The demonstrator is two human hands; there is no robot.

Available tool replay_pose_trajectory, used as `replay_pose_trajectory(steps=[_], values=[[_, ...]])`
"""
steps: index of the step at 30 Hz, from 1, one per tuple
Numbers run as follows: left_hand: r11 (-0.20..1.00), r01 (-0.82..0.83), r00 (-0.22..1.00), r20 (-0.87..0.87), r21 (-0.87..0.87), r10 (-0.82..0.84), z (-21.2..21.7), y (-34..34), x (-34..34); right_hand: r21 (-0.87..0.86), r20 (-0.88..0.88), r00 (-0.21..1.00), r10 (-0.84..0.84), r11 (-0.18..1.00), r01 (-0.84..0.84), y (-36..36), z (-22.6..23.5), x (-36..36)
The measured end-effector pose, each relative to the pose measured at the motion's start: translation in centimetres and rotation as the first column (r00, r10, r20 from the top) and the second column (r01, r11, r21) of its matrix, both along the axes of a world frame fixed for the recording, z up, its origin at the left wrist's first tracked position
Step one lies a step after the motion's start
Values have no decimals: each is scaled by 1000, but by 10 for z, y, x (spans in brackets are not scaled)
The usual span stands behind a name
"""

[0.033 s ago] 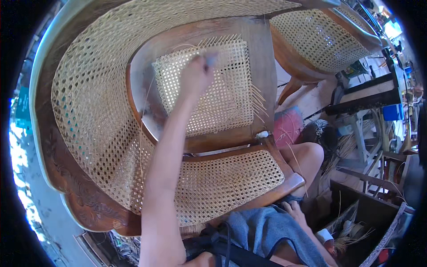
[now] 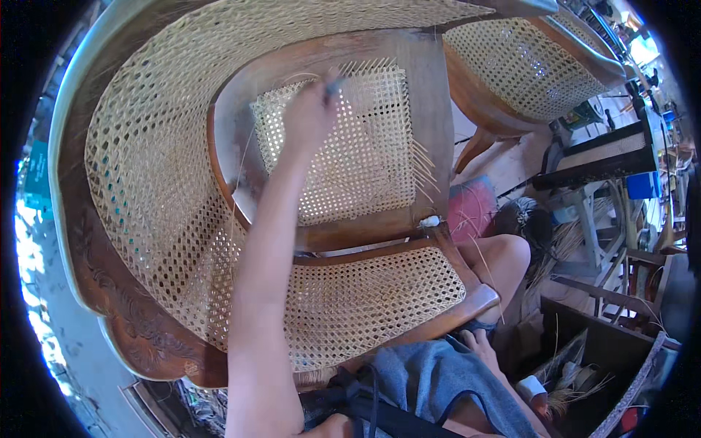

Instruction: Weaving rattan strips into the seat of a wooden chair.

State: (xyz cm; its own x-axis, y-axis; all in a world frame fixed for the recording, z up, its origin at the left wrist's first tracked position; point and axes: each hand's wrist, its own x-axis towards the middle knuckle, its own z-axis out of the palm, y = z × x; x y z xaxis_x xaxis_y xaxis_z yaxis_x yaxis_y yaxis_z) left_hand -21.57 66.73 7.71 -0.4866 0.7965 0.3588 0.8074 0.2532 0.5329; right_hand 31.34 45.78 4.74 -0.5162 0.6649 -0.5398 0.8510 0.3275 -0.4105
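Observation:
My left hand (image 2: 310,117) is over the far left part of a square woven cane panel (image 2: 365,153) set in the wooden seat of a chair. Its fingers are closed on a small blue-grey thing (image 2: 334,85), too blurred to name. Loose cane ends (image 2: 423,164) stick out along the panel's far and right edges. My right hand (image 2: 480,347) is low beside my bent leg, below the front of the chair; its fingers look loosely apart, with nothing visible in them.
The curved cane backrest (image 2: 153,175) wraps round the seat at left. Another cane chair (image 2: 526,69) stands at the far right. A red thing (image 2: 471,212) lies beside my knee. A dark wooden box (image 2: 591,328) with tools and fibres is at lower right.
My left hand has shifted slightly left and away from me over the panel, still closed on the blue-grey thing. My right hand has barely moved.

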Motion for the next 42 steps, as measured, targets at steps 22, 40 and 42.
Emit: replay_pose_trajectory(steps=[22, 40, 42], values=[[884, 234, 972, 87, -405, -217, 28, 45, -104, -586, -581, 727, -366, 808, -62, 290, 35, -428], [991, 132, 980, -152, 9, -129, 5, 35, -96, -458, -675, 692, -257, 881, -119, 261, 49, -412], [994, 102, 962, -257, 33, -90, 0, 30, -93, -457, -565, 825, 12, 827, -326, 240, 61, -318]])
